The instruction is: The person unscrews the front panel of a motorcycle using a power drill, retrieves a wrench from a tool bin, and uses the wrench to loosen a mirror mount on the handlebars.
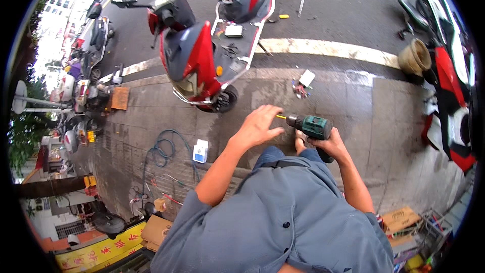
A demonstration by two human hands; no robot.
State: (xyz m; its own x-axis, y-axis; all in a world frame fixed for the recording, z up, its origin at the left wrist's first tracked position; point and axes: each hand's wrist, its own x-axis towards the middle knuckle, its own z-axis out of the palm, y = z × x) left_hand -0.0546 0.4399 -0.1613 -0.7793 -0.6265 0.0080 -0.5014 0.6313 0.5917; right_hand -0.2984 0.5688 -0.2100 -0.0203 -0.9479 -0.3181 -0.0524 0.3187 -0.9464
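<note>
Grey pavement slabs (353, 106) run up to a painted kerb line, where a red scooter (202, 55) stands stripped of its panels. Closed around the grip of a green cordless drill (312, 125), the right hand (331, 144) points its yellow bit (281, 117) at the left hand (258, 124), which is spread open, empty, fingertips just beside the tip. A trigger squeeze now could likely nick those fingers.

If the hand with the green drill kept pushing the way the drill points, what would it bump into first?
The right hand aims the green drill leftward, its yellow bit toward the open left hand. That palm looks first in line, though depth is hard to judge.
</note>
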